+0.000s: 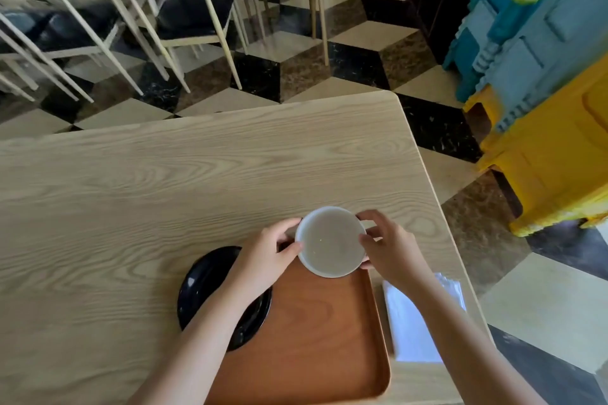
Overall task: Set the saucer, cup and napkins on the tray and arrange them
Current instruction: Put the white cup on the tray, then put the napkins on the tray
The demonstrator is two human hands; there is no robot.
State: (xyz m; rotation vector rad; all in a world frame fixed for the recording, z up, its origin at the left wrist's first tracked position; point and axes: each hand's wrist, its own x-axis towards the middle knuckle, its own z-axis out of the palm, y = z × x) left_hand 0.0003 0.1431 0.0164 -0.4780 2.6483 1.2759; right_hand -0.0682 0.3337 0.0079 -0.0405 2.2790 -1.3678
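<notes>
A white cup [330,242] is held between both hands at the far edge of the brown wooden tray [316,332]. My left hand [268,258] grips its left side and my right hand [390,246] grips its right side, by the handle. Whether the cup rests on the tray or hangs just above it I cannot tell. A black saucer [205,279] lies on the table left of the tray, partly under my left forearm. A stack of white napkins [408,322] lies on the table right of the tray, partly hidden by my right forearm.
The light wooden table [164,191] ends close to the right of the napkins. Beyond it are a checkered floor, pale chairs [158,10] at the back left and stacked coloured plastic stools [543,76] at the right.
</notes>
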